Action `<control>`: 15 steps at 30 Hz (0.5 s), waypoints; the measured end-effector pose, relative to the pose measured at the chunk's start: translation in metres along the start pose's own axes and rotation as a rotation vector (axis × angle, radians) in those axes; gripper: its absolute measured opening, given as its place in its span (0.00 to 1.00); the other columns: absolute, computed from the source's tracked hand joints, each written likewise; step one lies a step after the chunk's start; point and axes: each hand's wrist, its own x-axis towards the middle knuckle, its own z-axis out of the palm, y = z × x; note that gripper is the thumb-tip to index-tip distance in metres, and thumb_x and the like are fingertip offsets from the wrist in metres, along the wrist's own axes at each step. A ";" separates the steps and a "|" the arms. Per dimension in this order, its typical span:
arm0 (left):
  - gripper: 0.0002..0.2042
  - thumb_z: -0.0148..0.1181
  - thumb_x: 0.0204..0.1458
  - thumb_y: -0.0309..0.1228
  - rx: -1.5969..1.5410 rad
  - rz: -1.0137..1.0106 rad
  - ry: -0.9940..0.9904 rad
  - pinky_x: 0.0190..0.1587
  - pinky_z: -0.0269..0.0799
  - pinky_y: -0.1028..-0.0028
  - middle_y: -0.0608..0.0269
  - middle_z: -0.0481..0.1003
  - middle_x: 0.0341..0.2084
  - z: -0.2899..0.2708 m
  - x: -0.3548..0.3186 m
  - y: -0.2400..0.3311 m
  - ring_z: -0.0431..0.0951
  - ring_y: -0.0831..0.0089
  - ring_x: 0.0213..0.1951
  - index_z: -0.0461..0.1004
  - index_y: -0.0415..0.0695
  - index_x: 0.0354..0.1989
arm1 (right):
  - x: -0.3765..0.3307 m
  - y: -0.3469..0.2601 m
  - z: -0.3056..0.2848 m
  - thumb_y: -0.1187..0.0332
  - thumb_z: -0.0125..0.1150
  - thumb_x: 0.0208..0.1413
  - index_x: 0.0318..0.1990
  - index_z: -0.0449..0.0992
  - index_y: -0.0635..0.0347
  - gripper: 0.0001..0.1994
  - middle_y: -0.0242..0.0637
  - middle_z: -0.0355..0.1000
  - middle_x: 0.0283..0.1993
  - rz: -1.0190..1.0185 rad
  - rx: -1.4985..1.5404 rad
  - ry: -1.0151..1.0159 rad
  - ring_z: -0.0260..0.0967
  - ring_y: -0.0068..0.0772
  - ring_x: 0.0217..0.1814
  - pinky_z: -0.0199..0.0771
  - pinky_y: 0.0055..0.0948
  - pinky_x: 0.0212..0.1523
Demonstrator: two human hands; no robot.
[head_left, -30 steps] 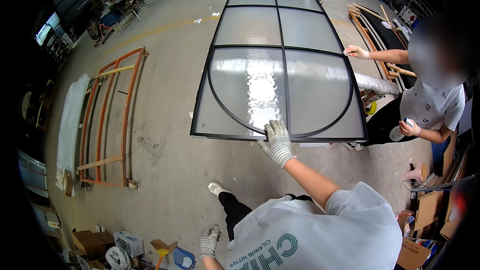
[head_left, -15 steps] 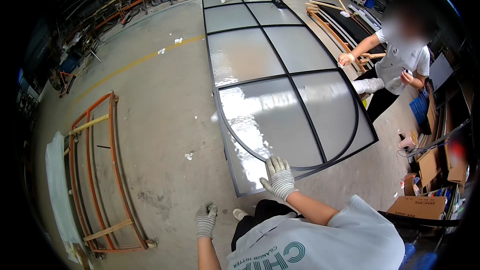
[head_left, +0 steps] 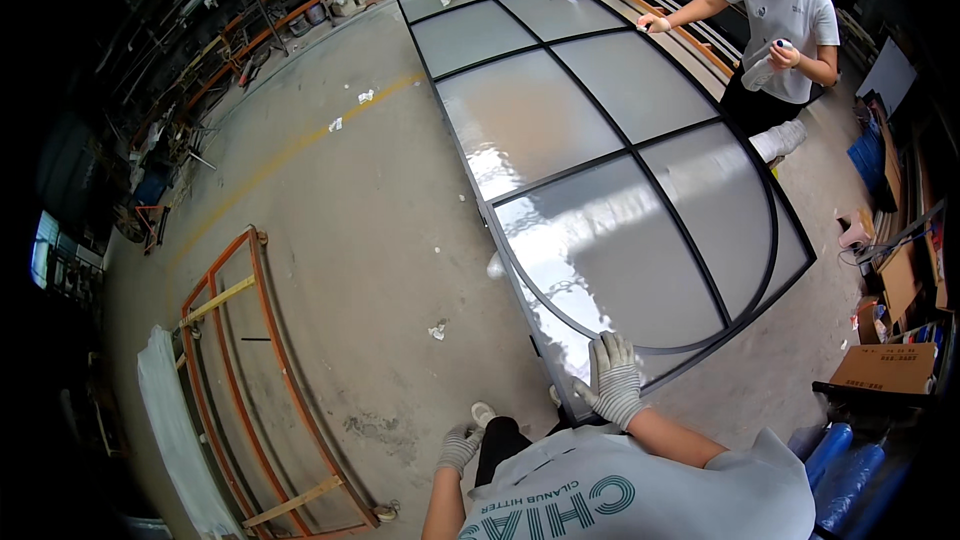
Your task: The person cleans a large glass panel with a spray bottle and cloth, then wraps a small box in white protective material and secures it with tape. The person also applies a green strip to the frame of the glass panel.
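A large black-framed door panel [head_left: 628,148] with frosted glass and crossing bars lies raised above the floor. A curved black bar [head_left: 545,302] arcs across its near panes. My right hand [head_left: 613,380], in a striped grey-white glove, lies with spread fingers on the near corner of the panel, by the end of the curved bar. Nothing is gripped in it. My left hand [head_left: 459,448], gloved alike, hangs low beside my leg, away from the panel. Its fingers look loosely curled, with nothing visible in them.
A co-worker [head_left: 785,15] stands at the panel's right side, one hand over its edge, the other holding a bottle [head_left: 765,68]. An orange metal rack [head_left: 278,340] stands on the left. Cardboard boxes [head_left: 884,368] and blue wrapped rolls [head_left: 848,480] are at right. Paper scraps dot the floor.
My view has shifted, so the panel appears farther right and the rack lower. My right hand stays on the panel's near corner. The co-worker's bottle hand is raised higher.
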 end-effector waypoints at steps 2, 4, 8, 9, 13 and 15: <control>0.18 0.58 0.52 0.40 -0.194 -0.134 0.031 0.32 0.74 0.71 0.54 0.79 0.27 -0.031 0.008 -0.035 0.79 0.68 0.27 0.74 0.38 0.43 | 0.011 -0.036 0.015 0.49 0.65 0.39 0.60 0.55 0.71 0.45 0.61 0.50 0.63 0.016 0.042 0.040 0.45 0.63 0.66 0.41 0.58 0.66; 0.16 0.58 0.52 0.38 -0.403 -0.372 0.035 0.26 0.73 0.73 0.56 0.78 0.24 -0.052 0.022 -0.082 0.78 0.72 0.23 0.74 0.38 0.43 | 0.019 -0.060 0.037 0.52 0.65 0.37 0.62 0.53 0.71 0.46 0.61 0.49 0.64 0.076 0.065 0.039 0.42 0.64 0.68 0.39 0.58 0.67; 0.15 0.57 0.53 0.35 -0.407 -0.669 0.015 0.20 0.73 0.71 0.54 0.77 0.23 -0.111 0.041 -0.156 0.76 0.67 0.18 0.73 0.38 0.44 | 0.033 -0.082 0.051 0.58 0.64 0.36 0.62 0.53 0.71 0.45 0.59 0.49 0.65 0.266 -0.202 0.067 0.41 0.62 0.70 0.36 0.58 0.68; 0.13 0.56 0.53 0.34 -0.518 -0.655 0.052 0.19 0.72 0.70 0.54 0.77 0.22 -0.127 0.044 -0.173 0.76 0.67 0.17 0.72 0.39 0.43 | 0.041 -0.080 0.053 0.57 0.64 0.38 0.62 0.52 0.71 0.44 0.59 0.49 0.65 0.289 -0.243 0.093 0.40 0.62 0.70 0.35 0.58 0.68; 0.07 0.54 0.53 0.35 -0.881 -0.679 0.250 0.14 0.69 0.67 0.57 0.73 0.16 -0.217 0.078 -0.225 0.72 0.65 0.13 0.69 0.45 0.35 | 0.082 -0.084 0.062 0.55 0.63 0.42 0.62 0.52 0.71 0.43 0.59 0.48 0.66 0.307 -0.317 0.157 0.40 0.61 0.70 0.34 0.57 0.69; 0.07 0.52 0.54 0.36 -1.018 -0.751 0.287 0.14 0.69 0.65 0.56 0.73 0.16 -0.247 0.105 -0.283 0.73 0.64 0.14 0.68 0.47 0.32 | 0.117 -0.092 0.062 0.55 0.63 0.42 0.62 0.52 0.71 0.43 0.59 0.48 0.66 0.315 -0.308 0.157 0.40 0.60 0.70 0.34 0.57 0.69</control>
